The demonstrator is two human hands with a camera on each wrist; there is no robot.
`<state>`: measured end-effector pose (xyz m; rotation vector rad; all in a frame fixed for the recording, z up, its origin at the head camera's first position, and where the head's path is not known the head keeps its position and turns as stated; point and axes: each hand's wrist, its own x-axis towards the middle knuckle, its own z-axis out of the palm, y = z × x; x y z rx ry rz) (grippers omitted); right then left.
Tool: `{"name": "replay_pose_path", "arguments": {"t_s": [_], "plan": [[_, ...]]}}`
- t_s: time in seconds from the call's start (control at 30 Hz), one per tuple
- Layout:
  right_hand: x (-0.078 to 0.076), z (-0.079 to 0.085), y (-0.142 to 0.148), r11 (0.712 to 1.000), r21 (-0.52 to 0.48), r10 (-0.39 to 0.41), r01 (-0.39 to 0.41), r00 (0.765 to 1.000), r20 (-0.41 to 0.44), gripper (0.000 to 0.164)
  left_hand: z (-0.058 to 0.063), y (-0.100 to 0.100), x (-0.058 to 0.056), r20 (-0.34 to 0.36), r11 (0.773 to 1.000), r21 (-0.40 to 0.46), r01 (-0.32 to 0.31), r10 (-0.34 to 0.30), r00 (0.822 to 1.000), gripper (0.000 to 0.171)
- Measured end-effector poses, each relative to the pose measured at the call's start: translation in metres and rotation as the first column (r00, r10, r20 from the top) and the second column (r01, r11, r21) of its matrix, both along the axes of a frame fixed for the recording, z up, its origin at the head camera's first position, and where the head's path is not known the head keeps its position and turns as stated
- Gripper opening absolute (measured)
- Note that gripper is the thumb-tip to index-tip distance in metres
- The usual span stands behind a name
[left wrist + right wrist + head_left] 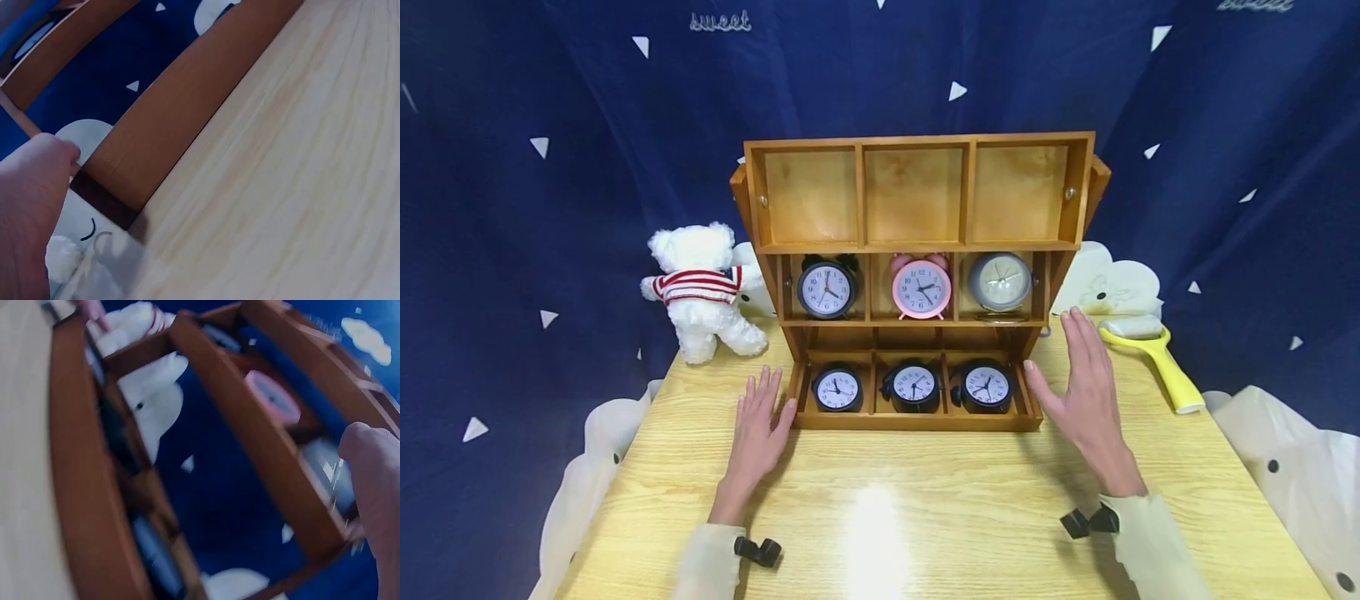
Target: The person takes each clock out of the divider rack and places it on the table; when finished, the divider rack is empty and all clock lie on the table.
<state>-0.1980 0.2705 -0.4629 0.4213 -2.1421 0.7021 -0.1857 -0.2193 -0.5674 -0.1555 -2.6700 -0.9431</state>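
A three-tier wooden shelf point(917, 422) stands between my hands. My left hand point(760, 429) is beside its lower left corner, fingers straight and thumb close to the bottom tier. At the right side is my right hand point(1084, 396), raised with fingers extended and thumb near the lower right corner. Dark point(826, 289), pink point(922, 288) and grey point(1000, 282) alarm clocks sit in the middle tier. Along the bottom tier are three black clocks, at left point(837, 389), centre point(913, 386) and right point(987, 387). The right wrist view shows the shelf's wooden front point(78, 469), blurred.
A white teddy bear point(700, 292) in a striped top sits at the table's back left. On the right lies a yellow-handled lint roller point(1172, 375). A dark blue curtain point(880, 67) hangs behind the wooden table point(970, 508).
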Motion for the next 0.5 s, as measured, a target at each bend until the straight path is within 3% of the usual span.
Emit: {"name": "replay_pose_path", "arguments": {"t_s": [0.1, 0.23, 0.5], "plan": [[-0.010, 0.020, -0.014, 0.996, -0.040, 0.081, -0.083, 0.996, -0.046, 0.080, -0.003, 0.006, -0.002, 0.021, 0.994, 0.098, 0.044, -0.046, 0.999, 0.070], [-0.024, 0.039, -0.026, 0.991, -0.043, 0.126, -0.127, 0.992, -0.025, 0.083, -0.007, 0.009, -0.002, 0.038, 0.970, 0.220, 0.100, -0.110, 0.993, 0.076], [-0.047, 0.055, -0.038, 0.992, -0.060, 0.113, -0.110, 0.992, 0.052, 0.092, -0.012, 0.008, -0.002, 0.056, 0.909, 0.406, 0.099, -0.133, 0.990, 0.083]]}}
